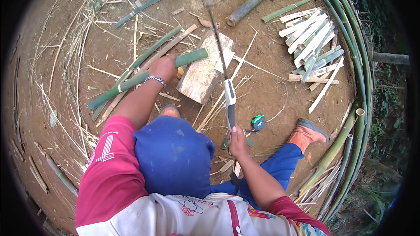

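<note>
My left hand (162,68) is closed around a green bamboo pole (192,58), a silvery bracelet on its wrist. The pole slants up to the right, its right end over a rough wooden block (201,78) on the ground. My right hand (237,142) grips the lower end of a long-bladed cutting tool (229,92) with a white and grey handle. Its thin dark blade points away from me, across the block's right side, apart from the pole. The blade appears nearly edge-on, so I cannot tell a saw from a machete.
Pale split bamboo pieces (306,35) lie heaped at the far right. A green and black tape measure (258,122) rests near my right boot (307,133). Long bamboo poles (358,61) curve along the right edge. Thin strips (81,48) litter the left. A thick bamboo length (258,1) lies beyond the block.
</note>
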Tool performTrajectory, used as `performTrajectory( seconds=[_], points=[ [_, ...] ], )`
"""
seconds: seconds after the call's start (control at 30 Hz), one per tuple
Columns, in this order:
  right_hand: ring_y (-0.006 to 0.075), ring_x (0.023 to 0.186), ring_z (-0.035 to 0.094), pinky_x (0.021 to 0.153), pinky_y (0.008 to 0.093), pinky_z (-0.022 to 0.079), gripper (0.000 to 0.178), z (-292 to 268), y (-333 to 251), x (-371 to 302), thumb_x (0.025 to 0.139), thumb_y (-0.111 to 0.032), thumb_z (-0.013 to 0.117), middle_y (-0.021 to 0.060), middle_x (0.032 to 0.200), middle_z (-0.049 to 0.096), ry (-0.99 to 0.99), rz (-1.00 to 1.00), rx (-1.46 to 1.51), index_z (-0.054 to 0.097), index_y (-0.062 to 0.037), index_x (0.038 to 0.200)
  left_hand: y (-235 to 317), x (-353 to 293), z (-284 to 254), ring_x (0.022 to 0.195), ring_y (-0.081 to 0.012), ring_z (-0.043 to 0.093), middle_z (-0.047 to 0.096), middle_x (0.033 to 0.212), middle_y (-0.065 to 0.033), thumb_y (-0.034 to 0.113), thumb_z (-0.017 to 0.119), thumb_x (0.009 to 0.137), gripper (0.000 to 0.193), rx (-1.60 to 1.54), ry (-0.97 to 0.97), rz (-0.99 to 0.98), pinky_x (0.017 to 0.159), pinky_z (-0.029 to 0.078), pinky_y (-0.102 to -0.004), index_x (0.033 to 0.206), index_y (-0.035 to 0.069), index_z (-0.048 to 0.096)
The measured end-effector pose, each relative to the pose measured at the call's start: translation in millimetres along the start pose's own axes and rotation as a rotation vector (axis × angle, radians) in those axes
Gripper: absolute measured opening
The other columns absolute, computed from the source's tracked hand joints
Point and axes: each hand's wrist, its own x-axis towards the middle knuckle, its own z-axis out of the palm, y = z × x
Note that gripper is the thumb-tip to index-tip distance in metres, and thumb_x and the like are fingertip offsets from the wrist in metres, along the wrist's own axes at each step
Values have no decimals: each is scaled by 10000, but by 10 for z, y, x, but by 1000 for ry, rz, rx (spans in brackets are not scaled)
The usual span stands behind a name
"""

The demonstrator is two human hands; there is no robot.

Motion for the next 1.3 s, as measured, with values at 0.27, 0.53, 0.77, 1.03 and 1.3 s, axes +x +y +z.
performTrajectory(
  seconds=[0.27,0.53,0.77,1.03,1.3],
  points=[
    [434,1006,651,846,510,493,499,-27,279,74,1047,-387,465,245,1093,672,420,-3,-426,447,-74,1435,-9,-72,-125,913,-405,678,708,957,-207,144,658,808,214,-38,24,23,819,535,-508,1012,86,626],
    [398,1399,377,1171,523,242,660,206,-431,215,946,-257,621,230,1500,417,426,-378,-648,363,-42,1513,-21,-485,-520,863,-425,664,689,864,-204,145,658,805,149,-102,111,97,771,521,-526,937,86,622],
    [370,1344,461,1104,453,364,548,778,-1862,768,939,-187,586,230,1436,481,2,-805,10,450,-44,1450,70,-833,-722,836,-433,658,675,831,-208,151,682,787,152,-112,66,130,753,519,-528,877,79,584],
    [348,947,647,908,479,455,258,1061,-1892,464,1003,-197,517,172,866,672,-133,-322,153,635,-45,1175,29,-850,-913,850,-426,665,678,839,-205,475,824,742,494,-136,-53,164,752,523,-507,920,63,615],
    [354,862,620,849,475,445,215,933,-902,210,965,-222,557,148,854,665,-195,-706,-614,686,-95,1082,-255,-588,-1166,865,-442,669,679,863,-230,614,776,757,646,-276,-3,148,733,522,-495,1004,35,632]
  ],
)
